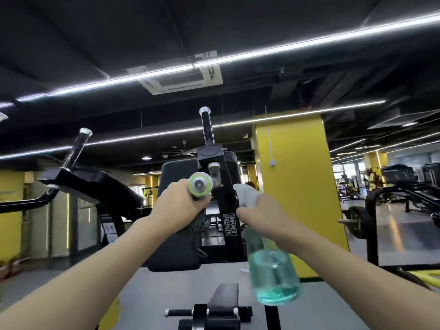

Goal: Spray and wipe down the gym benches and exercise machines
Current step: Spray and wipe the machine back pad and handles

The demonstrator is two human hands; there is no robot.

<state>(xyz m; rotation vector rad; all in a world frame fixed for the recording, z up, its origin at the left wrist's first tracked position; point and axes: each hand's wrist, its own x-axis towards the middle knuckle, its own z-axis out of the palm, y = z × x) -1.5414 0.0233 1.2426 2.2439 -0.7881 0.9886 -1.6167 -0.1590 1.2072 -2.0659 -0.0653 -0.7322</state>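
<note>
Straight ahead of the person, the machine's handle [200, 185] is wrapped by the left grip [176, 208], fingers curled round it, a dark cloth [197, 226] hanging from under the palm. Just beside it, the right grip [262, 215] is clamped on a spray bottle [273, 270] of teal liquid, near the black frame [229, 210]. Behind stands a yellow pillar [292, 175].

Clear spray bottle [273, 270], teal liquid inside, tilted beside black machine [226, 203].
</note>
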